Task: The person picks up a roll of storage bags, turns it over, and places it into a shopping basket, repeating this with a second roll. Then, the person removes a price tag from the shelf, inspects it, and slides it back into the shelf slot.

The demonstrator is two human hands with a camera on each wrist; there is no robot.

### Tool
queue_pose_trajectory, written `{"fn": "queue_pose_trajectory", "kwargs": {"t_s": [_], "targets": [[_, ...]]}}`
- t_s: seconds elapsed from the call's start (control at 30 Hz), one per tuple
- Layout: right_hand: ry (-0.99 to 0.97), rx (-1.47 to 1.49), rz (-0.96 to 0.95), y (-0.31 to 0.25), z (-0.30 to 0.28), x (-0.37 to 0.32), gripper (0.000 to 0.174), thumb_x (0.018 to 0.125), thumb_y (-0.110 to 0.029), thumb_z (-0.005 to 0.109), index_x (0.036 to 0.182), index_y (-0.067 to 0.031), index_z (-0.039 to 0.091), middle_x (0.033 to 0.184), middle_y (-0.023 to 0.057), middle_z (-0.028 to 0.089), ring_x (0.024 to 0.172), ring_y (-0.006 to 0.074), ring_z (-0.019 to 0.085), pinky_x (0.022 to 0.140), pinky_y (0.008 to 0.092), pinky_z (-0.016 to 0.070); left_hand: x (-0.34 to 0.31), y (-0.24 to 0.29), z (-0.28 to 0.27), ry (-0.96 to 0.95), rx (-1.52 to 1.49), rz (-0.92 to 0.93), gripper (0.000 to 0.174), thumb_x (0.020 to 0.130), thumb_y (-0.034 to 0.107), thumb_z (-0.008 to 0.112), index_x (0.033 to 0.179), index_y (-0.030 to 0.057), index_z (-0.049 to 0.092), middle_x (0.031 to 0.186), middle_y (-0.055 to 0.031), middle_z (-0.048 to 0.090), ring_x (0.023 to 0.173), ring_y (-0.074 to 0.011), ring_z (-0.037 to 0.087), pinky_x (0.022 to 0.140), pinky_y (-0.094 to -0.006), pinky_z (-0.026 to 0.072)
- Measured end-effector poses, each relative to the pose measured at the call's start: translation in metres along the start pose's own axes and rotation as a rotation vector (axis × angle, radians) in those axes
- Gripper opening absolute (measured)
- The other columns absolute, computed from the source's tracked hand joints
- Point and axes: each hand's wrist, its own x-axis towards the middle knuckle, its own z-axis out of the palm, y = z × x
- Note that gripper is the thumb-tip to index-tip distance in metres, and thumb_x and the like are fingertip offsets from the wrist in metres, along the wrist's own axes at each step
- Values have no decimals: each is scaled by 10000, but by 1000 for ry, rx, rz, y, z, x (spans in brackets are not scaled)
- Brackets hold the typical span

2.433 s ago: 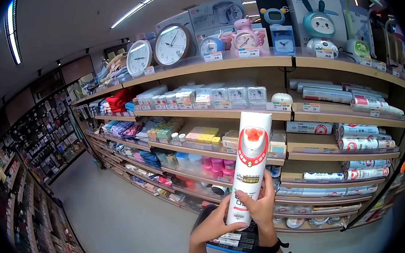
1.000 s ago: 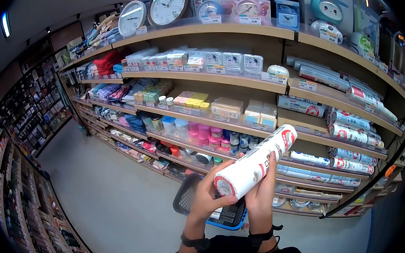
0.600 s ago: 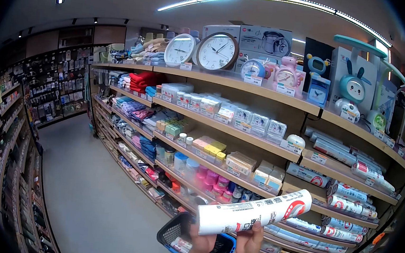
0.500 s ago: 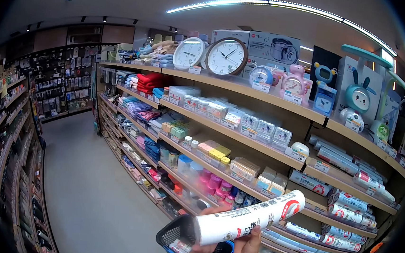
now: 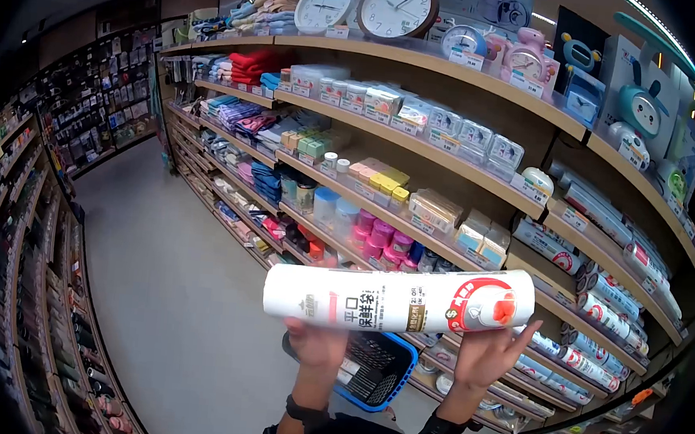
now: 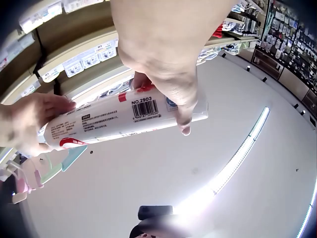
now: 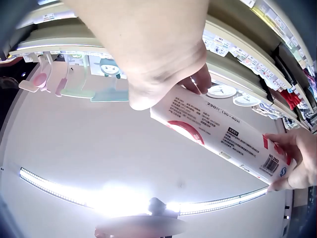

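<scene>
A white roll of food storage bags [image 5: 394,300] lies nearly level across the head view, with its red emblem at the right end. My left hand [image 5: 317,349] holds the left end from below, while my right hand [image 5: 487,359] supports the other end. Seen in the left wrist view, the left thumb presses one side of the roll [image 6: 106,119] near a barcode, with fingers round the far side. The right wrist view has the right fingers [image 7: 198,82] bent behind the roll's end and small print facing the camera.
Below the roll, a black basket with a blue rim [image 5: 410,377] holds some items. Shelves ahead carry pink jars [image 5: 383,234], clocks [image 5: 397,7] and, at right, similar rolls [image 5: 601,310]. An aisle floor [image 5: 169,301] runs off to the left.
The roll has turned from upright, through a slant, to nearly level, its printed front towards the head camera. Both hands have kept hold and moved apart towards its ends. The head view has shifted.
</scene>
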Motion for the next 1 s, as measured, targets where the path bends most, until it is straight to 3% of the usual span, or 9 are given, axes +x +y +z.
{"fn": "queue_pose_trajectory", "kwargs": {"t_s": [0.1,0.13,0.2,0.23,0.27,0.4,0.57,0.8,1.0], "targets": [[-2,118,-13,4,1,-6,591,1029,-440,320,1405,14,367,1406,165,452,1261,314,465,1077,469,369,-2,4,-4,182,7,11,826,837,628,594,1427,98,368,1403,-192,446,1297,-381,440,1109,-582,314],[98,126,1,7,8,-8,579,1034,-422,303,1400,22,370,1398,174,457,1238,328,484,1066,472,384,-6,4,-11,156,-33,-19,818,845,646,561,1422,95,377,1385,-196,464,1283,-389,454,1103,-593,314],[-17,-41,14,15,1,-10,585,1010,-447,297,1384,-10,405,1334,161,516,1178,340,537,1035,473,418,-2,4,-23,73,-121,-49,811,862,680,494,1410,91,394,1348,-204,500,1255,-405,482,1092,-614,316],[-3,-5,-13,20,7,-13,579,1005,-457,310,1370,-23,424,1302,160,536,1175,338,538,1035,474,420,4,8,-8,7,-412,18,832,862,728,416,1380,77,432,1290,-215,543,1223,-450,498,1072,-649,310],[16,21,-34,25,12,-15,572,1000,-467,323,1355,-35,443,1270,159,557,1173,337,539,1035,475,422,1,9,-15,91,-234,-22,847,872,748,336,1359,67,459,1287,-221,544,1240,-492,465,1076,-650,298],[425,17,72,38,-9,-19,526,1003,-482,323,1318,-95,488,1259,103,564,1203,300,526,1044,467,403,0,7,-37,154,-119,-91,887,909,699,181,1384,-10,423,1313,-292,505,1281,-516,408,1130,-602,220],[438,-97,59,37,-8,-17,496,1000,-462,375,1291,-82,504,1263,104,561,1206,269,521,1051,443,392,3,-11,-51,308,-322,-284,795,924,553,269,1380,-89,381,1435,-287,376,1383,-469,282,1144,-567,211],[651,-231,-166,-4,-15,-20,454,1001,-395,376,1249,-39,512,1198,102,583,1122,248,561,993,418,439,-9,-55,-31,475,-345,-374,709,911,450,357,1433,-30,331,1421,-227,400,1382,-409,315,1149,-542,227],[646,-244,-336,-45,-19,-26,451,1005,-339,323,1271,-23,502,1204,112,585,1131,245,565,1004,428,437,-22,-96,-13,286,-552,-405,677,917,449,364,1429,6,339,1393,-204,423,1360,-400,339,1143,-561,229]]}}
